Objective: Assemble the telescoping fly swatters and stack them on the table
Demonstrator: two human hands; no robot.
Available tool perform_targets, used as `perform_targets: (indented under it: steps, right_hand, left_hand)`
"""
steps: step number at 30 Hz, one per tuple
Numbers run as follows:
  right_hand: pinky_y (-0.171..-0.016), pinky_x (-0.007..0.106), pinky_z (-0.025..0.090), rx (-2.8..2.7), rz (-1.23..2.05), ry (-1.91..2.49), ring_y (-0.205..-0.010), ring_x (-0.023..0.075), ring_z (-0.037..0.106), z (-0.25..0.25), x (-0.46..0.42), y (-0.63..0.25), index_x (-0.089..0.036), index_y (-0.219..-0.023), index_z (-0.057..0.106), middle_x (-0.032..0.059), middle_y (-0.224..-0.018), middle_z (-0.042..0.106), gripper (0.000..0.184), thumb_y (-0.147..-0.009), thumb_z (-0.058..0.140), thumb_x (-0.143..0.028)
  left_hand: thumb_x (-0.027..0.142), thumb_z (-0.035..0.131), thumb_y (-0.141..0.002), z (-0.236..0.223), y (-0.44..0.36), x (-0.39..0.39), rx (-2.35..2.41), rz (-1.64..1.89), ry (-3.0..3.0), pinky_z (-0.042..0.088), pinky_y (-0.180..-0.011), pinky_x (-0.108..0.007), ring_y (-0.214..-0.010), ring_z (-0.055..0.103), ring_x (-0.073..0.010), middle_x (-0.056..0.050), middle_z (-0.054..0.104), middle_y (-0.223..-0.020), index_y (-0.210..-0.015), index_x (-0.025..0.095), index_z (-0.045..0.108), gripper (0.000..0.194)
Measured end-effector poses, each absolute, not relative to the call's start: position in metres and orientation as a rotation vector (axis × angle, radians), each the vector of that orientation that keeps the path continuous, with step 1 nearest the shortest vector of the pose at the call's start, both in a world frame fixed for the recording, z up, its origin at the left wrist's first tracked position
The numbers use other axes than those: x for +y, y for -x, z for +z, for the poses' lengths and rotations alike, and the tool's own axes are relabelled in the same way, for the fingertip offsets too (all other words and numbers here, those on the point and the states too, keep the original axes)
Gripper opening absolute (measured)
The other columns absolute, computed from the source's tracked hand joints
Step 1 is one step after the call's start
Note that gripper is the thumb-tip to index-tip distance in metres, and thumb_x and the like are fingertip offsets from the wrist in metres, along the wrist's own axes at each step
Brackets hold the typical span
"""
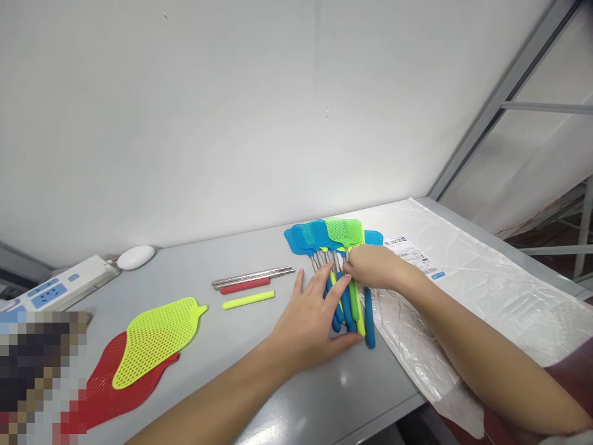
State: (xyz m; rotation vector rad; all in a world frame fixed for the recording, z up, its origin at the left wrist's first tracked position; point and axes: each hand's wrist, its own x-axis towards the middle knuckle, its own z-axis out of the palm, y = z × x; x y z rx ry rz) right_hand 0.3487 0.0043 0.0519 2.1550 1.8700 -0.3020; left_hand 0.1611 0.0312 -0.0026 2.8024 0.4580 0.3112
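Note:
A bunch of assembled fly swatters (340,244) lies on the grey table (259,377), blue and green heads fanned toward the wall, blue and yellow-green handles pointing at me. My left hand (312,315) rests flat on the handles with fingers spread. My right hand (373,267) is closed in a pinch on the metal stems of the swatters, just below the heads.
To the left lie a loose yellow-green swatter head (155,337) on a red head (111,392), a yellow-green grip (248,300), a red grip (244,285) and metal rods (252,276). A clear plastic bag with a label (463,278) covers the right side. A power strip (60,285) and a white oval object (135,257) sit at the back left.

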Motion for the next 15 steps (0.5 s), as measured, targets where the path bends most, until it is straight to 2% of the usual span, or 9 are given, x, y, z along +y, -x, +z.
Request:
perform_targets:
  steps: [4, 8, 10, 15]
  right_hand:
    - [-0.06, 0.03, 0.041, 1.89, -0.285, -2.124, -0.077, 0.0254, 0.065, 0.05, 0.003, -0.351, -0.015, -0.082, 0.071, 0.013, -0.079, 0.068, 0.03, -0.09, 0.043, -0.022]
    - [-0.062, 0.032, 0.043, 1.843, -0.261, -2.212, -0.077, 0.0267, 0.066, 0.05, 0.004, -0.351, -0.015, -0.084, 0.071, 0.0134, -0.077, 0.068, 0.039, -0.095, 0.037, -0.03]
    - [-0.062, 0.033, 0.044, 1.807, -0.251, -2.282, -0.076, 0.0269, 0.066, 0.051, 0.005, -0.351, -0.016, -0.084, 0.071, 0.0132, -0.078, 0.069, 0.046, -0.097, 0.032, -0.037]
    - [-0.063, 0.033, 0.044, 1.723, -0.201, -2.459, -0.077, 0.0268, 0.066, 0.053, 0.01, -0.354, -0.017, -0.08, 0.069, 0.0128, -0.081, 0.069, 0.054, -0.097, 0.029, -0.05]
  left_hand:
    - [0.062, 0.058, -0.083, -0.002, -0.163, 0.026, 0.45, 0.312, -2.812, 0.01, -0.116, -0.065, -0.148, 0.016, -0.0301, -0.019, 0.021, -0.159, -0.152, 0.025, 0.022, 0.087]
    - [0.076, 0.062, -0.07, -0.006, -0.168, 0.015, 0.466, 0.314, -2.807, 0.008, -0.114, -0.07, -0.148, 0.013, -0.0351, -0.021, 0.016, -0.16, -0.151, 0.025, 0.024, 0.103]
    - [0.077, 0.064, -0.067, -0.007, -0.171, 0.01, 0.5, 0.318, -2.809, 0.005, -0.112, -0.072, -0.148, 0.011, -0.0372, -0.021, 0.013, -0.16, -0.15, 0.027, 0.026, 0.104]
    - [0.076, 0.057, -0.074, -0.008, -0.173, 0.012, 0.539, 0.29, -2.784, 0.004, -0.113, -0.07, -0.149, 0.004, -0.036, -0.02, 0.011, -0.161, -0.151, 0.028, 0.025, 0.097]
